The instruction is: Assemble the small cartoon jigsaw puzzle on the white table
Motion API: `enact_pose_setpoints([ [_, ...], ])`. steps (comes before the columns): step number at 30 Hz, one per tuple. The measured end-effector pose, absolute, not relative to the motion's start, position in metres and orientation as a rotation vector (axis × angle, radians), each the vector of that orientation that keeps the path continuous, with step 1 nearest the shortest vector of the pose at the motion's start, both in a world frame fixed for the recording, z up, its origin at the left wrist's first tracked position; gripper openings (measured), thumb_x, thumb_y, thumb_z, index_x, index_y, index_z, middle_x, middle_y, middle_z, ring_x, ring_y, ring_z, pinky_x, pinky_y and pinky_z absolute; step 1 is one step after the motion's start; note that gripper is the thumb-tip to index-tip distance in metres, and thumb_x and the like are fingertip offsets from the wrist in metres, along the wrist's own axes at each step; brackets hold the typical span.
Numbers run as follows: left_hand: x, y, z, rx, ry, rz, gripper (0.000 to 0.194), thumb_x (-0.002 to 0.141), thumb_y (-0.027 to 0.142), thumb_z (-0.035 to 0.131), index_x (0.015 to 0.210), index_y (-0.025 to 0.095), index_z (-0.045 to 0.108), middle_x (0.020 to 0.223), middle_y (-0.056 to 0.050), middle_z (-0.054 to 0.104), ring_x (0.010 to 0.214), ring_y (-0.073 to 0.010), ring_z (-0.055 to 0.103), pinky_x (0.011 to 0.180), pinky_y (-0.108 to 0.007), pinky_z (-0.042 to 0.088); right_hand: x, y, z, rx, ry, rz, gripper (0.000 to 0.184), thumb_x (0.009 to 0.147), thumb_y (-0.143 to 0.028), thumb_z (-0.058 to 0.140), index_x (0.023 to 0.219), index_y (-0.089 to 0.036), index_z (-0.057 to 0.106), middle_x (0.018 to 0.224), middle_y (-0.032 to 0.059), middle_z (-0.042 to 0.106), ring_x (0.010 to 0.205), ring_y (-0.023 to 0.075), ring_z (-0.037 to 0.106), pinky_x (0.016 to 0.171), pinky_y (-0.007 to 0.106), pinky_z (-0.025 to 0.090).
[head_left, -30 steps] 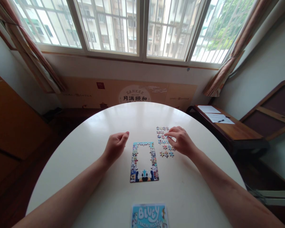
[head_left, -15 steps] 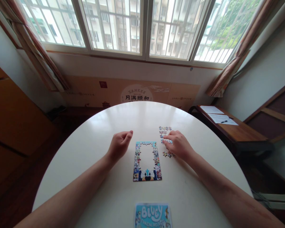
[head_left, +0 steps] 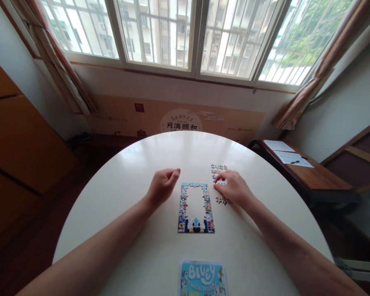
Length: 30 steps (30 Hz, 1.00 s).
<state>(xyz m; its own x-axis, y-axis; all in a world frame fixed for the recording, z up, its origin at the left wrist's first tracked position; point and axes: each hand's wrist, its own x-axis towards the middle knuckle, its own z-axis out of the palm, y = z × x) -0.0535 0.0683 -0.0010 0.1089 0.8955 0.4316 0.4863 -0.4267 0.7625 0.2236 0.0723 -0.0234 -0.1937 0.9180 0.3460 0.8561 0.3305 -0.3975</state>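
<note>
Loose jigsaw pieces (head_left: 218,167), multicoloured, set out in rows; part of the group covered from view by the right hand (head_left: 233,186). Position: on the tabletop, right of the partly built puzzle, directly beneath and just beyond the right fingers.

Right hand: palm down over the pieces, forefinger and thumb bent toward each other, tips close together at the left edge of the group. Whether a piece is pinched between them cannot be told.

Partly built puzzle (head_left: 182,209): upright rectangle, picture border in place, middle a pale opening; lies between the two hands, nearer the person.

Left hand (head_left: 164,184): fingers curled in, thumb along the forefinger, beside the puzzle's upper left corner; contents, if any, hidden.

Blue card (head_left: 202,281), lettered "BLUEY": nearest the person, cut by the lower picture edge.

White round table (head_left: 151,267): bears all the above.

Side table (head_left: 323,179), brown: right, with papers (head_left: 291,159) on top.
</note>
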Motion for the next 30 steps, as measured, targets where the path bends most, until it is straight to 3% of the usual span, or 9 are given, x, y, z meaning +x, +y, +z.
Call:
enact_pose_setpoints([
  [3, -0.053, 0.067, 0.000, 1.963, 1.325, 1.255, 0.049, 0.094, 0.044, 0.043, 0.056, 0.022, 0.022, 0.052, 0.004, 0.023, 0.049, -0.0112, 0.025, 0.050, -0.028, 0.021, 0.223, 0.071, -0.019, -1.507, -2.018, 0.325, 0.003, 0.077, -0.026, 0.071, 0.077, -0.023, 0.071, 0.083, 0.0030, 0.072, 0.083, 0.0226, 0.063, 0.079, 0.037, 0.049],
  [7, -0.057, 0.069, 0.004, 2.020, 1.314, 1.232, 0.048, 0.094, 0.043, 0.042, 0.055, 0.023, 0.023, 0.051, 0.004, 0.024, 0.050, -0.0116, 0.026, 0.050, -0.029, 0.022, 0.218, 0.057, -0.004, -1.297, -1.890, 0.753, 0.016, 0.081, -0.037, 0.072, 0.079, -0.021, 0.068, 0.076, 0.0023, 0.071, 0.066, 0.0161, 0.061, 0.061, 0.030, 0.049],
  [11, -0.066, 0.072, 0.013, 2.233, 1.219, 1.010, 0.047, 0.093, 0.040, 0.045, 0.053, 0.023, 0.028, 0.052, 0.004, 0.029, 0.050, -0.0125, 0.030, 0.051, -0.030, 0.025, 0.202, 0.032, 0.013, -1.056, -1.864, 1.115, 0.018, 0.083, -0.038, 0.074, 0.087, -0.020, 0.071, 0.084, 0.0039, 0.073, 0.069, 0.0150, 0.064, 0.058, 0.028, 0.050],
  [14, -0.071, 0.068, 0.019, 2.386, 1.073, 0.691, 0.044, 0.088, 0.034, 0.055, 0.049, 0.022, 0.037, 0.050, 0.003, 0.037, 0.049, -0.0121, 0.031, 0.050, -0.030, 0.024, 0.187, 0.018, 0.017, -0.994, -2.007, 1.114, 0.008, 0.085, -0.025, 0.070, 0.091, -0.023, 0.075, 0.085, 0.0022, 0.075, 0.073, 0.0146, 0.066, 0.065, 0.028, 0.053],
  [18, -0.069, 0.059, 0.023, 2.472, 0.934, 0.394, 0.039, 0.081, 0.031, 0.065, 0.049, 0.021, 0.045, 0.049, 0.003, 0.045, 0.047, -0.0117, 0.033, 0.049, -0.030, 0.023, 0.175, 0.011, 0.013, -0.990, -2.215, 0.981, 0.021, 0.084, -0.010, 0.064, 0.089, -0.025, 0.078, 0.084, -0.0006, 0.076, 0.077, 0.0144, 0.068, 0.073, 0.029, 0.054],
  [30, -0.059, 0.052, 0.022, 2.527, 0.819, 0.258, 0.032, 0.070, 0.032, 0.077, 0.053, 0.021, 0.052, 0.051, 0.004, 0.045, 0.048, -0.0111, 0.035, 0.047, -0.029, 0.023, 0.170, 0.016, 0.002, -0.932, -2.331, 0.951, 0.026, 0.084, -0.008, 0.066, 0.093, -0.028, 0.080, 0.082, -0.0018, 0.076, 0.075, 0.0139, 0.065, 0.073, 0.028, 0.049],
])
